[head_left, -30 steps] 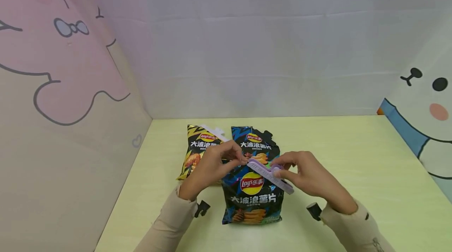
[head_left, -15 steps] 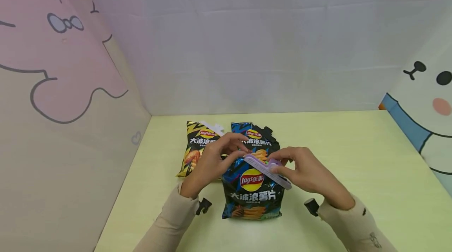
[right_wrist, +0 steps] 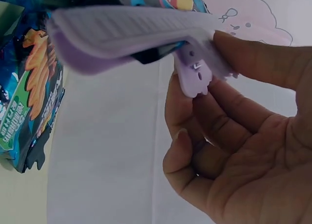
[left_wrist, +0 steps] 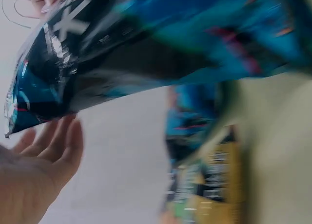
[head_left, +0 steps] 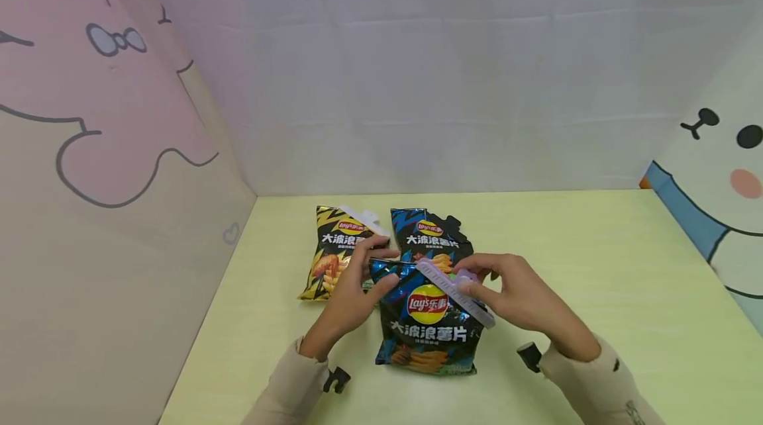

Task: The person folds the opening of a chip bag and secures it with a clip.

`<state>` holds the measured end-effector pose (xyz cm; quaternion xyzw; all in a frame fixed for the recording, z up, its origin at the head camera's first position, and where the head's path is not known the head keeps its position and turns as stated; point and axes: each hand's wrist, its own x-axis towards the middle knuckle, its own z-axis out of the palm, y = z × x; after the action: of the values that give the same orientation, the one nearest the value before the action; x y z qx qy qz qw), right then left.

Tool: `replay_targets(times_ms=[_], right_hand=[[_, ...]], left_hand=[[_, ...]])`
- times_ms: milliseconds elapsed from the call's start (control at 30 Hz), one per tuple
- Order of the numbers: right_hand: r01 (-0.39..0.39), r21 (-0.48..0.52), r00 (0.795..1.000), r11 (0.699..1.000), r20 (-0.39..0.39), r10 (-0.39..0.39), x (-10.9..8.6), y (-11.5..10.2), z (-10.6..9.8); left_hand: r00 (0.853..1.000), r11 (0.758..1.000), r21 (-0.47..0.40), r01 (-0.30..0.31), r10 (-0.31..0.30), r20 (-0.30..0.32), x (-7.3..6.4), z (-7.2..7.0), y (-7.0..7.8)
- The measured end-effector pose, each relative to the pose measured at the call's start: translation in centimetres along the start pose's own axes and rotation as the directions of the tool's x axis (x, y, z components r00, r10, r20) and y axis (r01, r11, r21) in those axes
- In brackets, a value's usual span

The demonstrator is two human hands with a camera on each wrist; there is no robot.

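A dark blue and black Lay's chip bag (head_left: 426, 349) stands in front of the person, its upper right corner in a lilac bag clip (head_left: 456, 292). My right hand (head_left: 512, 289) pinches the clip's handle between thumb and fingers. In the right wrist view, the clip's long bars (right_wrist: 126, 31) run across the bag's corner. By the bag's upper left corner is my left hand (head_left: 352, 302), its fingers fairly straight and spread. In the left wrist view, those fingers (left_wrist: 66, 146) reach partly behind the bag's edge; whether they touch it I cannot tell.
Behind lie a yellow and black chip bag (head_left: 324, 263) with a white clip (head_left: 360, 218) and another blue-black bag (head_left: 408, 230) with a black clip (head_left: 450, 226). They rest on a pale yellow table (head_left: 596, 279). A pale cloth wall (head_left: 447, 100) rises at its back edge.
My left hand has left the bag's top edge near the clip and moved left to the bag's corner, fingers spreading. My right hand stays at the clip.
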<state>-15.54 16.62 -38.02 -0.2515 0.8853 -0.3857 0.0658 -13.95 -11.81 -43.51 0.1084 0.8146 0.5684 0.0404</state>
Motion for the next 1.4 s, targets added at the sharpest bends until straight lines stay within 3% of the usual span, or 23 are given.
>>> replay_targets(times_ms=[100, 167, 367, 567, 867, 1133, 1400], right_hand=[[-0.026, 0.028, 1.000, 0.999, -0.006, 0.027, -0.1, 0.0, 0.1], [-0.046, 0.053, 0.999, 0.997, -0.010, 0.047, -0.2, 0.0, 0.1], [-0.067, 0.125, 0.997, 0.990, -0.020, 0.070, -0.4, 0.1, 0.1], [-0.059, 0.185, 0.995, 0.981, -0.065, 0.072, -0.6, 0.1, 0.1], [-0.067, 0.358, 0.979, 0.931, -0.156, 0.131, -0.5, -0.1, -0.6], [-0.065, 0.347, 0.970, 0.936, -0.197, 0.141, -0.4, 0.2, -1.3], [-0.078, 0.333, 0.960, 0.940, -0.228, 0.161, 0.1, 0.7, -2.4]], left_hand=[[0.984, 0.989, -0.019, 0.146, -0.143, 0.104, -0.8, 0.4, -1.4], [0.967, 0.981, -0.006, 0.195, -0.191, 0.171, -1.2, 0.5, -2.1], [0.933, 0.983, -0.001, 0.186, -0.176, 0.313, -1.5, 1.1, -3.6], [0.915, 0.984, -0.039, 0.173, -0.146, 0.377, -1.4, 1.8, -4.0], [0.908, 0.982, -0.115, 0.150, -0.090, 0.409, -1.2, 3.2, -4.4], [0.910, 0.970, -0.178, 0.167, -0.082, 0.407, -0.8, 4.3, -4.6], [0.930, 0.970, -0.177, 0.164, -0.092, 0.356, -0.3, 4.9, -4.3]])
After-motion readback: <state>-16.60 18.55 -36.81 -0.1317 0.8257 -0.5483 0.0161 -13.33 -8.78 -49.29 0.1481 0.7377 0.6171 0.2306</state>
